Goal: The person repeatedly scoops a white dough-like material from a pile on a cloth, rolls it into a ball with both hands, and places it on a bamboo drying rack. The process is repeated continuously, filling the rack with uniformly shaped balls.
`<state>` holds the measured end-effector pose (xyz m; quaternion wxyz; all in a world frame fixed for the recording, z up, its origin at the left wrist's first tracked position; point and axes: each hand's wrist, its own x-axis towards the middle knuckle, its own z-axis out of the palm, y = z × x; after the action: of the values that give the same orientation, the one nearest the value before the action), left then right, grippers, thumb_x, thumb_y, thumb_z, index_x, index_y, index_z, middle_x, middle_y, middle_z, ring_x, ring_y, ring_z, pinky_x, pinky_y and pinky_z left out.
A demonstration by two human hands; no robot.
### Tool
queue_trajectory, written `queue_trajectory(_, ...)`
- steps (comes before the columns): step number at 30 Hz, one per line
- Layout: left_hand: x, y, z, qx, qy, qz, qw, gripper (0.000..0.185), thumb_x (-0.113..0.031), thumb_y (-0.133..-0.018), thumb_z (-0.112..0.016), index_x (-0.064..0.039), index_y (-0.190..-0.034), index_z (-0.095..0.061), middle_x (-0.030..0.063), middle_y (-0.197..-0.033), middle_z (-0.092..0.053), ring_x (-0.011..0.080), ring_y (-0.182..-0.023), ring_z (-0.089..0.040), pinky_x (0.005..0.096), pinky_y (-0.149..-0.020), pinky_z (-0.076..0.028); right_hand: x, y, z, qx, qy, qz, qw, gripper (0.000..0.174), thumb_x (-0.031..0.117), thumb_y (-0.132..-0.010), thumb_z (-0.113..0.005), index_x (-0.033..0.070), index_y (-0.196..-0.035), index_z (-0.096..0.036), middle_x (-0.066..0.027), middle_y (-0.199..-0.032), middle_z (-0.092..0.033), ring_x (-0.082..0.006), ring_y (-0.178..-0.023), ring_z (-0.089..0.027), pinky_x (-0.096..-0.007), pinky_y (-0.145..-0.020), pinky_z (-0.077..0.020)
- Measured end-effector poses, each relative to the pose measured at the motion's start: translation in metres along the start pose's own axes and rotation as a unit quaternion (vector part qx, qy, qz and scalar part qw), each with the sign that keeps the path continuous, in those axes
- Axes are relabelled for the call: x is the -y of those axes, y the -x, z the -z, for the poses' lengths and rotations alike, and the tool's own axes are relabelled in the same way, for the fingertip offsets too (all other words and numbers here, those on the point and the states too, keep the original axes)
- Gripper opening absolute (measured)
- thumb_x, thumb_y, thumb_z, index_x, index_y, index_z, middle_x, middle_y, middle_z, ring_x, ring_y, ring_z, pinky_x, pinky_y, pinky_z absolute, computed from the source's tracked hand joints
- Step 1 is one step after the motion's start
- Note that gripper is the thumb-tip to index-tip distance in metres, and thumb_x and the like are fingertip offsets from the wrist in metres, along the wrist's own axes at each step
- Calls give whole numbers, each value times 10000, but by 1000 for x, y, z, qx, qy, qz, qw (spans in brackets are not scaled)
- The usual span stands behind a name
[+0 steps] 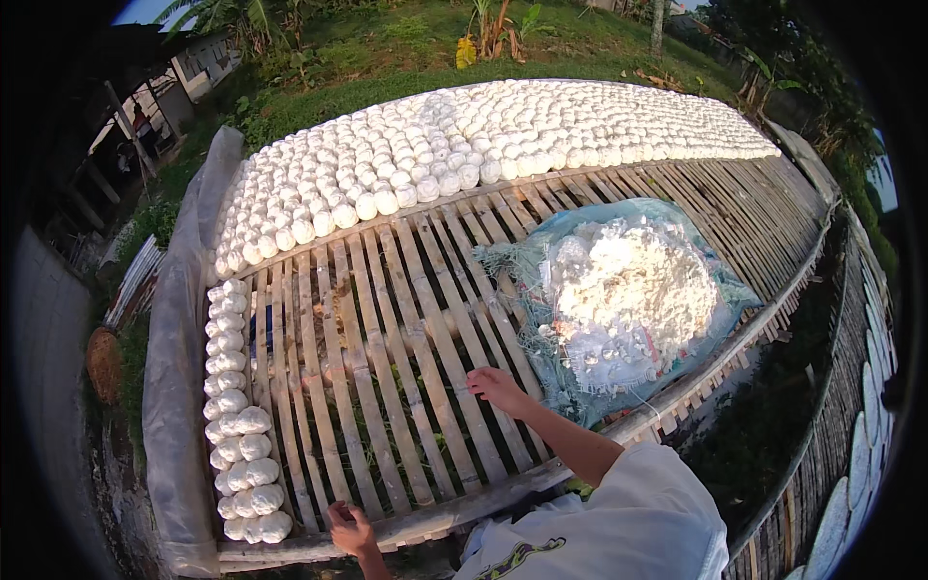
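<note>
My right hand [499, 390] is over the bamboo slat rack [406, 326], its fingers apart and nothing in them. To its right lies a pile of crumbly white material [638, 283] on blue-green netting [536, 348] and a woven plastic sheet. Near the rack's front edge is my left hand [349, 523], fingers loosely curled, with nothing visible in it. Left of that hand, round white lumps [254, 446] stand in short rows along the rack's left side. Many more white lumps [435, 152] cover the far half of the rack in close rows.
Rolled plastic sheeting [177, 362] runs along the rack's left end. A bamboo pole [478, 507] forms the front edge. At the right is another slatted rack [805, 471] with pale flat pieces. Grass and banana plants stand behind; a person [141, 123] is at the shed, far left.
</note>
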<state>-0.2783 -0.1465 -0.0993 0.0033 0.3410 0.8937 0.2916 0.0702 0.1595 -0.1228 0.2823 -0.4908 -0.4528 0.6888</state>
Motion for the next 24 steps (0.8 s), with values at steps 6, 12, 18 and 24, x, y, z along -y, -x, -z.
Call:
queue_trajectory(6, -43, -1, -21, 113, -68, -17, 991, 214, -130, -934, -675, -45, -1131, -672, 120, -851, -750, 302, -729, -731, 440, -667, -564, -7, 104, 246, -363, -18, 93, 927, 382, 262, -1049, -627, -4, -1319, -670, -100, -1127, -767, -204, -991, -737, -346, -872, -565)
queue_trajectory(12, -214, 90, -100, 391, 197, -64, 897, 201, -138, -998, -671, -30, -1167, -665, 71, -983, -741, 169, -884, -695, 351, -793, -555, 25, 136, 408, -551, 281, 192, 762, 529, 211, -957, -669, -71, -1397, -590, -318, -1464, -553, -455, -1317, -572, -495, -1089, -497)
queue_trajectory(18, -314, 202, -136, 509, 230, -149, 816, 222, -152, -973, -715, -2, -1133, -678, 100, -1018, -724, 176, -867, -690, 351, -796, -557, 84, 98, 530, -695, 331, 251, 587, 530, 179, -1002, -605, -96, -1449, -534, -310, -1505, -531, -489, -1401, -488, -515, -1168, -424)
queue_trajectory(24, -334, 241, -141, 411, 185, -241, 860, 277, -126, -849, -754, -18, -1095, -686, 125, -957, -688, 271, -844, -707, 391, -768, -564, 43, 60, 522, -656, 479, 164, 560, 465, 193, -974, -651, -42, -1371, -595, -264, -1319, -635, -448, -1245, -586, -520, -1083, -476)
